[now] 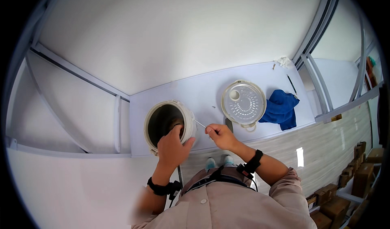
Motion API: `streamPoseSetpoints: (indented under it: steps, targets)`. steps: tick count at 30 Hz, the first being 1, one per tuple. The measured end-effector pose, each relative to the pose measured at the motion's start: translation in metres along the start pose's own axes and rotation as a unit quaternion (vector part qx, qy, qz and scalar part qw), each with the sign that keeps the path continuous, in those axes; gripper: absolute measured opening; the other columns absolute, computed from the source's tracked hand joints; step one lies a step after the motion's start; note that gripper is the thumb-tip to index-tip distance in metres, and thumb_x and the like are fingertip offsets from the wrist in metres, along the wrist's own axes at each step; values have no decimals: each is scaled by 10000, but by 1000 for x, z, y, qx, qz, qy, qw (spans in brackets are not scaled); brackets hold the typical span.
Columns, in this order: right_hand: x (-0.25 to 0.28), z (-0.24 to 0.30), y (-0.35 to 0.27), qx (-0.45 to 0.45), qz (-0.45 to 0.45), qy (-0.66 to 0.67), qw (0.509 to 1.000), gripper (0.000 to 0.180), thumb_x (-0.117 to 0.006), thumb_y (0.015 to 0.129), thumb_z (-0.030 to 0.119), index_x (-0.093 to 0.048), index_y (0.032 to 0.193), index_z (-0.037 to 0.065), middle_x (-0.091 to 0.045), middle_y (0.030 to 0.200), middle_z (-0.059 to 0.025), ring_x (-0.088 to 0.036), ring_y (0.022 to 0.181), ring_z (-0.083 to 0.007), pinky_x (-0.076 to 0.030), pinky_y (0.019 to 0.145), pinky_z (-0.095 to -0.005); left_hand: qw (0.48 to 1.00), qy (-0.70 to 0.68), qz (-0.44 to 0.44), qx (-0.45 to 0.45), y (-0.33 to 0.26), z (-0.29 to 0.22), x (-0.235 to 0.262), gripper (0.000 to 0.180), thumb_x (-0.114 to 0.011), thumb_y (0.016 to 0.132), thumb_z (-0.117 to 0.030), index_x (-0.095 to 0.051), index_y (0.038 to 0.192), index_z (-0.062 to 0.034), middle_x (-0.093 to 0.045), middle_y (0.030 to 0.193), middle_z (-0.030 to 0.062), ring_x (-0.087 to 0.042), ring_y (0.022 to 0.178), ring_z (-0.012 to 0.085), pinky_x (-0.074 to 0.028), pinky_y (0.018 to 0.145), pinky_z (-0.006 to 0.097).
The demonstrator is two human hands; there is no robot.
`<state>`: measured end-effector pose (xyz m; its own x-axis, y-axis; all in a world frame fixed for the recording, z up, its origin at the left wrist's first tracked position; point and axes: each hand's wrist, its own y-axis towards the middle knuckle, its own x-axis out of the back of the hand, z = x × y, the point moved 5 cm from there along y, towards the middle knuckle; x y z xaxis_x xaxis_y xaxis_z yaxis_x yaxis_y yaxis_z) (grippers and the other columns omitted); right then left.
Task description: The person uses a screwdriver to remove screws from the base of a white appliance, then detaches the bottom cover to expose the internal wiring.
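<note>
A round white cooker body [162, 121] lies tipped on a white tabletop [203, 91], its dark open cavity facing me. My left hand [172, 145] grips its near rim, thumb on the outer wall. My right hand [219, 134] pinches a thin white swab stick [199, 123] whose tip points at the cooker's right wall. Both wrists wear black bands.
A round perforated inner lid [243, 103] lies flat to the right. A crumpled blue cloth [281, 108] sits beyond it, with a dark pen [291, 84] and a white wad [283, 61] near the back. Cardboard boxes [357, 176] stand on the floor at lower right.
</note>
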<state>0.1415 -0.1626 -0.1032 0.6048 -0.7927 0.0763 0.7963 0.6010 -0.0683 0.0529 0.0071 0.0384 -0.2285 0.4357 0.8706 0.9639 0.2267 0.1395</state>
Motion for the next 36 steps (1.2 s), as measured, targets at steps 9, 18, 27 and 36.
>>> streamPoseSetpoints:
  steps: [9, 18, 27, 36]
  targets:
    - [4, 23, -2, 32, 14, -27, 999, 224, -604, 1071, 230, -729, 1006, 56, -617, 722, -78, -528, 622, -186, -465, 623, -363, 1000, 17, -5, -4, 1, -7, 12, 318, -809, 863, -176, -643, 1073, -4, -711, 950, 199, -696, 886, 432, -540, 774, 498]
    - [20, 24, -10, 34, 1, -76, 997, 226, -631, 1055, 271, -745, 1008, 82, -680, 744, -126, -658, 668, -276, -500, 643, -416, 999, 35, 32, -8, -14, 0, 8, 344, -843, 831, -179, -648, 1066, -22, -719, 983, 164, -699, 924, 408, -543, 761, 476]
    - [23, 4, 11, 44, -86, -410, 907, 371, -656, 930, 89, -583, 1280, -9, -671, 1064, -231, -737, 864, -408, -606, 754, -505, 999, 17, 28, -5, -20, 6, 13, 342, -855, 816, -166, -655, 1053, -22, -718, 963, 172, -690, 909, 413, -540, 760, 473]
    - [-19, -21, 44, 32, -58, -483, 873, 278, -671, 899, 59, -592, 1152, -22, -600, 1060, -189, -744, 906, -342, -638, 717, -441, 1000, 13, -4, -19, -25, 8, 25, 330, -862, 803, -155, -642, 1012, -27, -698, 918, 169, -678, 871, 411, -524, 724, 485]
